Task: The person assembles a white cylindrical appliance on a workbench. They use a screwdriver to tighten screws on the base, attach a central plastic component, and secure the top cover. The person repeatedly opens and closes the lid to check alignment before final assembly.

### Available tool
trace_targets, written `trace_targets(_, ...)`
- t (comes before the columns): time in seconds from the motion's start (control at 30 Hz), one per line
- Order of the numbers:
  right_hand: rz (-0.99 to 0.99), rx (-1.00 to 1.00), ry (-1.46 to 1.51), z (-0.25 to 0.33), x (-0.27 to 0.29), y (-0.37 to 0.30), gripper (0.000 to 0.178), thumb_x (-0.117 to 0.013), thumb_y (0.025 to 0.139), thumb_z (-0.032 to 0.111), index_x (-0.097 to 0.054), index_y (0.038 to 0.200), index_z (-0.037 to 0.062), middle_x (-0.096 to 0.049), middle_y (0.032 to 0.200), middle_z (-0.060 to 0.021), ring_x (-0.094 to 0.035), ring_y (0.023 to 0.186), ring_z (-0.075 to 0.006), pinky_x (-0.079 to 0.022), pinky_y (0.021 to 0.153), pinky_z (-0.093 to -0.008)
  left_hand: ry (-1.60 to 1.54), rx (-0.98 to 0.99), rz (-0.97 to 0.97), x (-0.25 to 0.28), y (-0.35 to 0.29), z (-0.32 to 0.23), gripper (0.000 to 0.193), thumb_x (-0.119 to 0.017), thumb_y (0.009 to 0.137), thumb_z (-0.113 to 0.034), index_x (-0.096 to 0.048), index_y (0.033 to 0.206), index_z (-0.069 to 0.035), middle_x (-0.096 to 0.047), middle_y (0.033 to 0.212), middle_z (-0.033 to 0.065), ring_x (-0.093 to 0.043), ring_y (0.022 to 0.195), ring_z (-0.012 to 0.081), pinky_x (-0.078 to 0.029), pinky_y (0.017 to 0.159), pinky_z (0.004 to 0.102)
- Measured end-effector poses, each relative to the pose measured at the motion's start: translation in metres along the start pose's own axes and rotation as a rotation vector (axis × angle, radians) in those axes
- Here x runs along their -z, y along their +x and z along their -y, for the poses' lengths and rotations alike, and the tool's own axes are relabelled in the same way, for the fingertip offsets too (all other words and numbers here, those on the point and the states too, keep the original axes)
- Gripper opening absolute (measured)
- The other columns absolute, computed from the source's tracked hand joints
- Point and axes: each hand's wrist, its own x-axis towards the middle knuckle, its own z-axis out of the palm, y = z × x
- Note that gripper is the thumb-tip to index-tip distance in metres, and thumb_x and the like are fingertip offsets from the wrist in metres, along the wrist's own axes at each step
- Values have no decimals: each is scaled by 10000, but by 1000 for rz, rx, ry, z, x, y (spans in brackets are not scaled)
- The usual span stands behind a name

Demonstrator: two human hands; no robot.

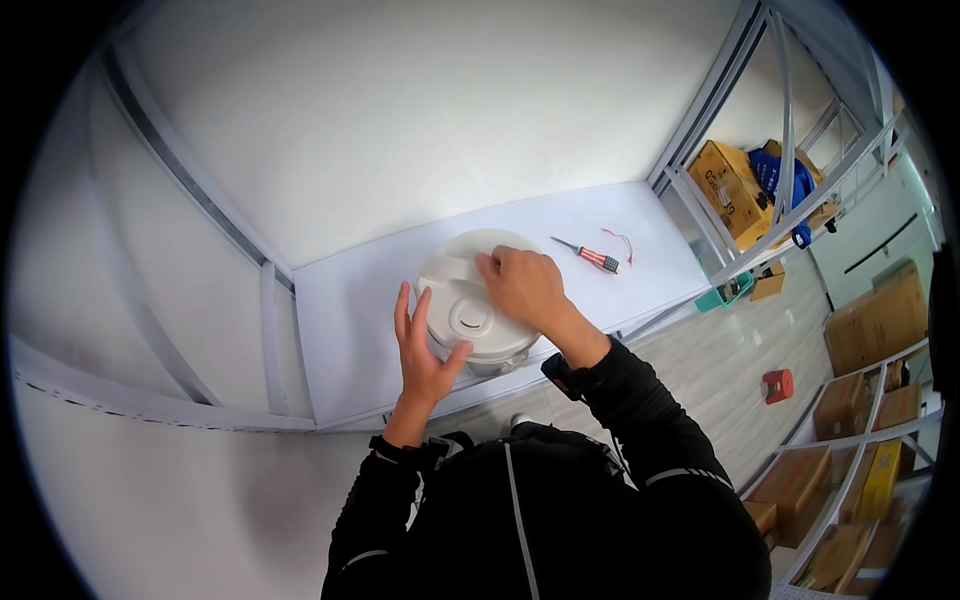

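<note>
A white round rice cooker [460,298] stands on the white table near its front edge, its lid down. My left hand [424,355] rests along the left and near side of the lid, fingers spread and thumb over the rim. On the right part of the lid lies my right hand [527,287], its fingers curled and pressed together. Whatever those fingertips hold, if anything, is hidden under the hand. To the right of the cooker lies a screwdriver [592,257] with a red-and-white handle, its tip toward the back left.
A thin red cord [622,243] lies beyond the screwdriver on the tabletop [350,320]. Grey metal frame posts [190,165] stand at both sides. Right of the table are cardboard boxes [733,190], a teal bin [727,292], a red stool [777,386] and shelves with boxes.
</note>
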Motion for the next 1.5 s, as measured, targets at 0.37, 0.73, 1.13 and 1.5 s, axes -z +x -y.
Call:
trace_targets(0.37,-13,51,72,30,30,15,462,-711,932,440,-707,1146,31,-737,925,-187,-731,857,-356,-570,763,-442,333,-222,-29,1,12,-14,611,-831,762,-118,-649,1344,-77,-632,1427,118,-556,1373,386,-381,1170,626)
trace_targets(0.73,-515,176,590,2,63,-4,264,-733,953,240,-690,1089,17,-679,1032,-124,-651,861,-250,-532,742,-366,-42,151,-266,16,39,-24,484,-808,865,-48,-657,1323,-6,-725,1283,155,-711,1148,273,-537,1024,411)
trace_targets(1.13,-5,336,83,-73,9,-58,429,-752,922,398,-704,1222,95,-679,1224,-127,-592,1273,-311,-398,1102,-579,-348,258,-453,32,55,10,226,-724,1010,-113,-670,1181,25,-729,1138,81,-671,1025,126,-529,914,286)
trace_targets(1.5,127,278,212,-97,-26,-71,527,-749,925,430,-685,1357,136,-568,1493,-139,-322,1548,-395,-271,1211,-570,-502,276,-285,23,29,42,461,-726,951,47,-531,1369,32,-659,1333,140,-660,1200,184,-531,1038,324)
